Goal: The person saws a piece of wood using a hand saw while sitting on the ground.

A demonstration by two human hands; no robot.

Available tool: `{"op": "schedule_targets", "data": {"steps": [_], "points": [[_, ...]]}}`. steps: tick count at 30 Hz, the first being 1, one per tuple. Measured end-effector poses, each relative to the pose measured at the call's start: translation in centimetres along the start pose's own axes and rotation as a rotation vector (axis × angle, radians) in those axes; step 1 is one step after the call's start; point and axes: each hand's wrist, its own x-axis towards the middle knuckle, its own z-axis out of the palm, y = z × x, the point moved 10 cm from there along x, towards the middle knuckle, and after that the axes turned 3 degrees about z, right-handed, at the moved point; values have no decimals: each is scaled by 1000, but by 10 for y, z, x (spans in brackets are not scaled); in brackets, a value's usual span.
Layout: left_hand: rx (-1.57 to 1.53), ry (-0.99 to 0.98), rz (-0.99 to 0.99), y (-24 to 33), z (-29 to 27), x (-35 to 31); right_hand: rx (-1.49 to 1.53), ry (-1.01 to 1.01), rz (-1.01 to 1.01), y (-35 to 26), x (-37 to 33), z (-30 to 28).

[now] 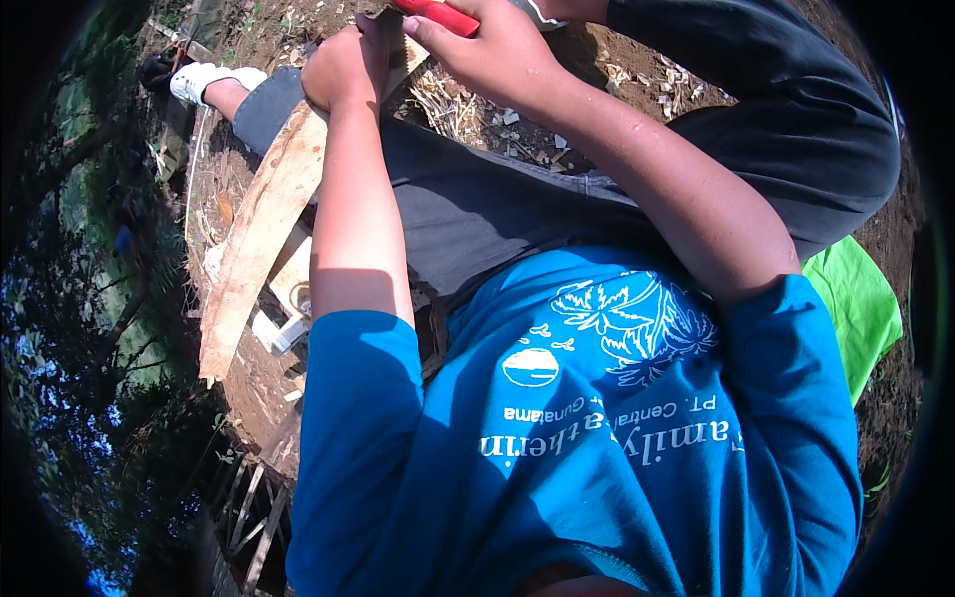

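Observation:
A long, rough-edged wooden plank (261,229) slants from the lower left up to the top of the view, across my outstretched leg. My left hand (346,68) is closed around its upper part, with the fingers mostly turned away. Just to the right, my right hand (502,58) grips the red handle (438,14) of a tool. The upper edge of the view cuts off the rest of that tool, so its kind does not show. Both hands are close together near the plank's far end.
Wood chips and shavings (453,107) litter the soil beyond my leg. A white object (279,330) lies beside the plank. Bright green cloth (854,308) is at the right. A white shoe (211,84) shows at upper left, with dark foliage (109,328) along the left side.

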Motion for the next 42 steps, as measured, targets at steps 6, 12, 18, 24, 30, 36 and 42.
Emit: {"op": "schedule_targets", "data": {"steps": [6,12,18,24,30,36,42], "points": [[-82,80,30,14,5,8,-19,29,43,-33,24,-17],[339,115,421,17,91,31,-71,-147,229,-55,44,-9],[281,231,327,46,-25,-4,-248,174,-209,-53,15,-12],[-43,248,71,-1,-26,-5,3,73,-73,16,-35,-3],[-174,111,92,21,-36,-1,-106,33,-46,-77,5,-19],[-180,64,70,-27,16,14,85,46,-323,-85,-75,-44],[-237,-38,144,-47,89,42,32,71,-50,-20,-115,-52]]}}
